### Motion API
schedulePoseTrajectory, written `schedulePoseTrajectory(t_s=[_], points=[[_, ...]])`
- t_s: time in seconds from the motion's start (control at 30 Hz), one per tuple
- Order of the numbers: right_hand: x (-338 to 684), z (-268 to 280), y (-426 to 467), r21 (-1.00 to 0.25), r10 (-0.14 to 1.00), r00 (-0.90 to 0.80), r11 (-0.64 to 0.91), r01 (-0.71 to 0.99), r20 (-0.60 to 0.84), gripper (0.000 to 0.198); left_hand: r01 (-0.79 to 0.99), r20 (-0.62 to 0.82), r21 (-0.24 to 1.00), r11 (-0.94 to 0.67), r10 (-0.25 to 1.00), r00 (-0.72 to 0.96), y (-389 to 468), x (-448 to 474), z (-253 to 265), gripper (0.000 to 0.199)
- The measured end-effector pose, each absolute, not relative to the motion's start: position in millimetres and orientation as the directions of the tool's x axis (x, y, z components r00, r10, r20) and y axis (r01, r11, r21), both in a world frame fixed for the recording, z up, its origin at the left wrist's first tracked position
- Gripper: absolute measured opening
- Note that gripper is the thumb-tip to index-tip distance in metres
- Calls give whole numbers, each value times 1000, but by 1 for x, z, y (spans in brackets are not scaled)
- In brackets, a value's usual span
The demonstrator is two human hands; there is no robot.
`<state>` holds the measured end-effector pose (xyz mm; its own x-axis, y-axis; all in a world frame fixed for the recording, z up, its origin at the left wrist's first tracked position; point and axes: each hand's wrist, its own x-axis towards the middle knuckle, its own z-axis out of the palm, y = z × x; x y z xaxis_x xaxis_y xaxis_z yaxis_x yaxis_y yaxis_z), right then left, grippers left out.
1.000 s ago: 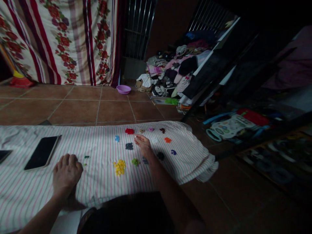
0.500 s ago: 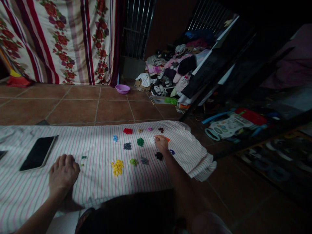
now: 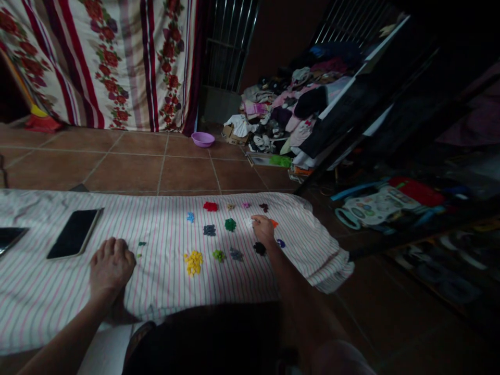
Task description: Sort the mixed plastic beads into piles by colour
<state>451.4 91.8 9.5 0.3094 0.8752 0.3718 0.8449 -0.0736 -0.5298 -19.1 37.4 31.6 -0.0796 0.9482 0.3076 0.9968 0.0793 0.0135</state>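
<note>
Beside the orange pile (image 3: 274, 223), right hand (image 3: 263, 229) stays.

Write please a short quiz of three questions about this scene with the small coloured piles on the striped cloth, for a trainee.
1. True or false: the left hand rests curled on the striped cloth, apart from the piles.
2. Which pile lies nearest the right hand? A) the yellow pile B) the orange pile C) the red pile
3. Fill in: the dark phone lies on the cloth to the ____ of the left hand, as the camera sees it.

Key: 1 true. 2 B; the orange pile shows just behind the hand. 3 left, and farther from the person.
</note>
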Motion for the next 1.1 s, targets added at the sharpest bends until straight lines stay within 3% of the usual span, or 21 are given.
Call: schedulePoseTrajectory(t_s=[0.3, 0.67, 0.9, 1.1], points=[[386, 25, 92, -573, 870, 145, 178, 800, 471, 27, 992, 289, 79, 98, 950, -116, 42, -25, 19, 35], [223, 27, 93, -700, 929, -234, 369, 612, 286, 26, 990, 307, 100, 95, 944, -121, 44, -27, 14, 39], [153, 21, 91, -678, 919, -373, 358, 643, 131, 25, 993, 320, 91, 80, 942, -105, 43, -26, 17, 35], [118, 27, 91, -603, 955, -295, 243, 760, 14, 22, 987, 315, 140, 84, 941, -125, 45, -27, 16, 36]])
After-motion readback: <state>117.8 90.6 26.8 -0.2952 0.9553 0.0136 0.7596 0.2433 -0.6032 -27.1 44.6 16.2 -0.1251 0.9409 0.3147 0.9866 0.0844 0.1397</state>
